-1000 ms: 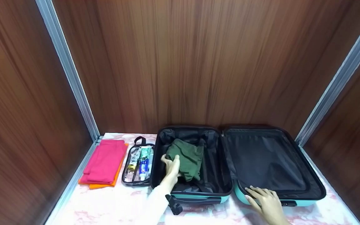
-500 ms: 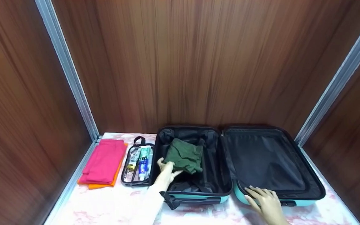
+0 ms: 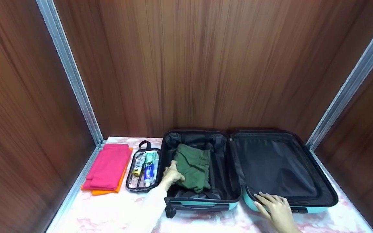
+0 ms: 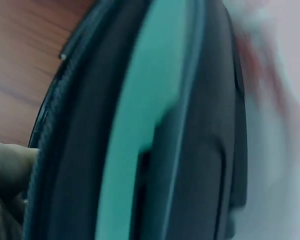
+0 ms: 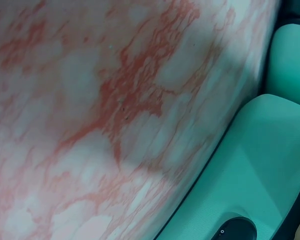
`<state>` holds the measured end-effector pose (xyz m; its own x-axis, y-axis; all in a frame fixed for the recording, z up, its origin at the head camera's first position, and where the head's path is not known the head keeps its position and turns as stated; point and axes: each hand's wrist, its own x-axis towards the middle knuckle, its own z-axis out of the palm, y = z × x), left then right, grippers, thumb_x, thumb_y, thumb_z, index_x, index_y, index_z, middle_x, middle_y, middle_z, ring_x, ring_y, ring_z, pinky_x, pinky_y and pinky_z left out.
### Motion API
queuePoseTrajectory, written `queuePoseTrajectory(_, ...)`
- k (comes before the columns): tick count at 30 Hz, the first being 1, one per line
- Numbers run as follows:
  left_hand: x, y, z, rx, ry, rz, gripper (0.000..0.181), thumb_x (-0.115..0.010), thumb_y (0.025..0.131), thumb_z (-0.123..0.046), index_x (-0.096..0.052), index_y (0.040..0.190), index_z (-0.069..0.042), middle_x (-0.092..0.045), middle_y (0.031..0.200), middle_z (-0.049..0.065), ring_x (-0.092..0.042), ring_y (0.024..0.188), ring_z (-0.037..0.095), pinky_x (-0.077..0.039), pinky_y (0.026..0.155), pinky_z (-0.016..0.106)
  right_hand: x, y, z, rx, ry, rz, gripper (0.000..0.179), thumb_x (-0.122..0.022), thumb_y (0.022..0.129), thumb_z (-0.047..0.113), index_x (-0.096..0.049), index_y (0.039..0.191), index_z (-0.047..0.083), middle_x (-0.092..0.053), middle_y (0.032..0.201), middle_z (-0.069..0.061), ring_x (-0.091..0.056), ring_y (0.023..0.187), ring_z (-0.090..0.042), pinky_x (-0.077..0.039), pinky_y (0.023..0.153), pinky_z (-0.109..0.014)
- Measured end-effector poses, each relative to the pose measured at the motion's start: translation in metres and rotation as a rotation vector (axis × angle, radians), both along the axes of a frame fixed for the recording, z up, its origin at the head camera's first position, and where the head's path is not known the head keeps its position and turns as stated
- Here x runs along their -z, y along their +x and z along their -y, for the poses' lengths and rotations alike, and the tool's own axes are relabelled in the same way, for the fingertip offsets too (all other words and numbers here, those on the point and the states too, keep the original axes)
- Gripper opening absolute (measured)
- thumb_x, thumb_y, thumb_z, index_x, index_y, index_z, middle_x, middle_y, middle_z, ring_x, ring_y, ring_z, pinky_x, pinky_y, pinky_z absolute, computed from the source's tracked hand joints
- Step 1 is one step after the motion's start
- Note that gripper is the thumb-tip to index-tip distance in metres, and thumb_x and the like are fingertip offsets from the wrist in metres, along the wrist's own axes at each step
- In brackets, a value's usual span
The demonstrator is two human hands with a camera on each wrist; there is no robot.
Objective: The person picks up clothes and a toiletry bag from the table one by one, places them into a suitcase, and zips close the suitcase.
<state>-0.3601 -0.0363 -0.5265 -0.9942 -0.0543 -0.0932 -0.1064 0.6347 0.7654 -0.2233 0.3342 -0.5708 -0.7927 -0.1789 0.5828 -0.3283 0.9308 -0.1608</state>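
A folded dark green garment (image 3: 193, 165) lies in the left half of an open suitcase (image 3: 202, 204), black inside with a teal shell. My left hand (image 3: 172, 174) is at the garment's left edge, thumb against the cloth and fingers beside it. In the left wrist view some fingers (image 4: 10, 170) show past the suitcase rim; the garment is hidden there. My right hand (image 3: 275, 208) rests on the front rim of the suitcase's right half (image 3: 277, 168), fingers over the edge and thumb on the outer side. A teal shell side (image 5: 240, 165) fills the right wrist view's lower right.
Left of the suitcase lies a clear toiletry bag (image 3: 143, 170) with tubes inside. Farther left, a folded pink garment (image 3: 108, 166) lies on an orange one (image 3: 105, 192). Wood-grain panels (image 3: 193, 64) enclose the marbled tabletop (image 3: 96, 220).
My left hand first slid the garment's near edge away, bunching it; now the cloth lies flatter and reaches nearer the front. That hand has shifted left. The right hand has stayed put.
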Motion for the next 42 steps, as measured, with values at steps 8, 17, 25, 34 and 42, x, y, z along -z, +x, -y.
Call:
queuePoseTrajectory(8, -0.008, 0.004, -0.004, 0.265, -0.175, -0.070, 0.063, -0.078, 0.071, 0.002, -0.062, 0.130, -0.011, -0.037, 0.144, 0.023, -0.040, 0.121, 0.053, -0.041, 0.091, 0.064, 0.001, 0.000, 0.000, 0.008, 0.005, 0.024, 0.026, -0.078, 0.084, 0.031, -0.078, 0.108, 0.020, -0.073, 0.110, -0.004, -0.066, 0.095, -0.030, -0.045, 0.081, -0.052)
queuePoseTrajectory(17, -0.011, 0.002, -0.006, 0.529, -0.291, -0.034, 0.062, -0.077, 0.067, 0.007, -0.065, 0.126, -0.006, -0.056, 0.129, 0.022, -0.040, 0.130, 0.044, -0.020, 0.111, 0.062, 0.001, -0.001, 0.000, -0.006, 0.005, -0.014, 0.027, -0.079, 0.083, 0.030, -0.078, 0.108, 0.020, -0.073, 0.109, -0.004, -0.066, 0.093, -0.029, -0.045, 0.080, -0.051)
queuePoseTrajectory(25, 0.003, 0.006, -0.010, 0.475, -0.386, -0.064, 0.071, -0.081, 0.065, 0.008, -0.063, 0.130, -0.015, -0.039, 0.149, 0.023, -0.023, 0.132, 0.065, -0.036, 0.093, 0.073, 0.001, -0.002, -0.001, -0.008, 0.013, -0.027, 0.028, -0.079, 0.082, 0.030, -0.078, 0.108, 0.019, -0.073, 0.110, -0.004, -0.066, 0.093, -0.029, -0.045, 0.080, -0.051)
queuePoseTrajectory(34, 0.014, 0.007, -0.017, 0.472, -0.630, -0.268, 0.052, -0.079, 0.083, -0.012, -0.061, 0.131, -0.020, -0.054, 0.138, 0.017, -0.058, 0.110, 0.053, -0.052, 0.082, 0.058, 0.000, -0.001, 0.001, 0.002, 0.010, 0.003, 0.028, -0.078, 0.084, 0.031, -0.078, 0.109, 0.019, -0.073, 0.110, -0.005, -0.067, 0.097, -0.031, -0.045, 0.081, -0.052)
queuePoseTrajectory(42, 0.017, 0.008, -0.018, 0.402, -0.527, -0.511, 0.044, -0.075, 0.088, -0.019, -0.063, 0.130, -0.020, -0.070, 0.112, 0.010, -0.069, 0.083, 0.036, -0.055, 0.063, 0.048, 0.000, 0.000, -0.001, -0.010, 0.013, -0.017, 0.028, -0.078, 0.083, 0.029, -0.078, 0.109, 0.019, -0.073, 0.110, -0.005, -0.067, 0.098, -0.031, -0.045, 0.080, -0.051)
